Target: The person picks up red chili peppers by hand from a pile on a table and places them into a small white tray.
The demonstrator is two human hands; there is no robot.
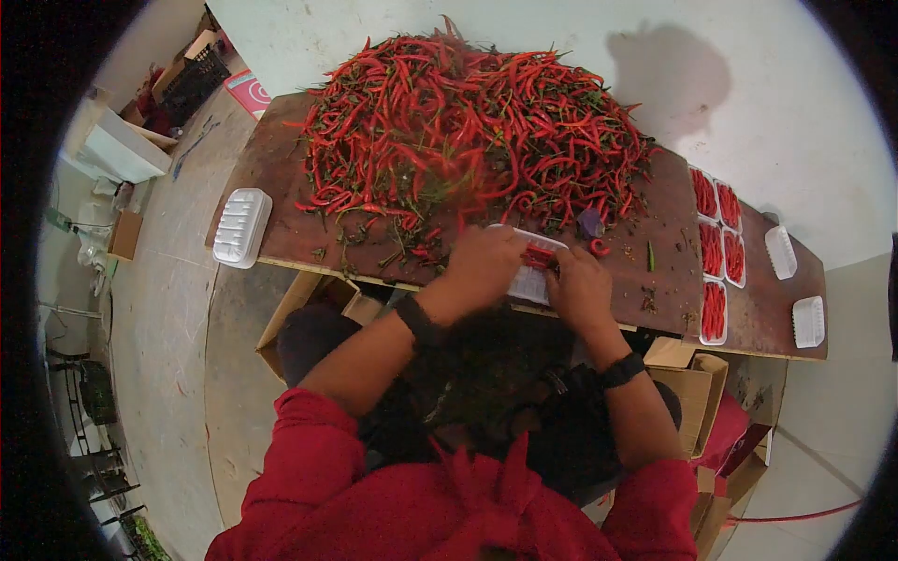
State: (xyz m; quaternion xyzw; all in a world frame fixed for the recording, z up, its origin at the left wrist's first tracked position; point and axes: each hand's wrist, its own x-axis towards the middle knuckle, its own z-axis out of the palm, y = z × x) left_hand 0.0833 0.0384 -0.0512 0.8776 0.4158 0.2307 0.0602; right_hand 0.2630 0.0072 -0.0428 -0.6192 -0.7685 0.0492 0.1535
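Observation:
A white plastic tray point(529, 286) sits at the front edge of the brown table, between my two hands. Several red chili peppers point(538, 254) lie across its far part. My left hand point(479, 266) comes in from the left, its fingers closed on the peppers at the tray's far left side. On the right side, my right hand point(580, 288) has its fingers bent around the tray's edge, close to the pepper ends. The fingertips of both hands are partly hidden. Behind them rises a large heap of red chili peppers point(449, 122) with green stems.
Filled trays of red chilies point(711, 251) stand in rows at the right. Upside-down white trays point(241, 227) are stacked at the table's left end, with more trays point(808, 322) at the far right. A purple scrap point(590, 222) lies near the heap. Cardboard boxes point(690, 397) stand below.

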